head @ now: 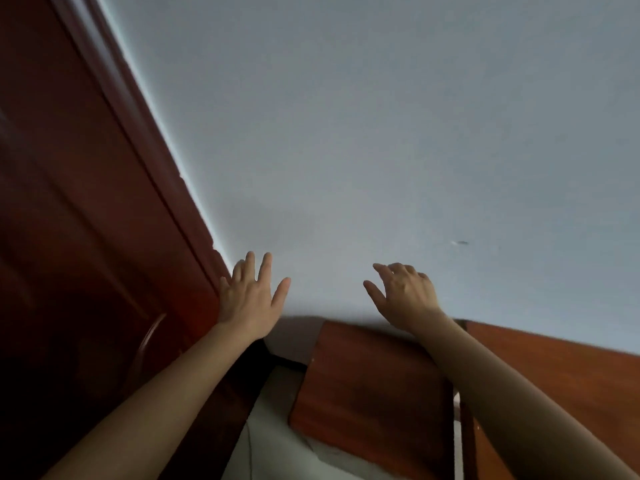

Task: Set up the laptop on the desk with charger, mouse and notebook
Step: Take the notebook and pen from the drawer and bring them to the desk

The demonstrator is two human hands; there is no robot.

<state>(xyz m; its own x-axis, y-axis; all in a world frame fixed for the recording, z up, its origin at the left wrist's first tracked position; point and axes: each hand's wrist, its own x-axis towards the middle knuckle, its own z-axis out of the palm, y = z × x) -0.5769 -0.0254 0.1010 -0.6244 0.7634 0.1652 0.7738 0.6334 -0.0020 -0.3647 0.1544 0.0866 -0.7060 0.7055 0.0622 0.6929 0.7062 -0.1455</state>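
Note:
No laptop, charger, mouse or notebook shows in the head view. My left hand (250, 295) is raised in front of a pale wall, fingers spread, holding nothing. My right hand (403, 293) is raised to its right, fingers apart and slightly curled, also holding nothing. Both bare forearms reach up from the bottom of the frame. The hands are apart from each other and touch nothing that I can see.
A dark red-brown wooden door (76, 209) with a curved handle (147, 341) fills the left side. A pale grey wall (381, 133) takes up most of the view. Red-brown wooden panels (374, 386) stand at the lower middle and right, with a light floor (273, 427) between.

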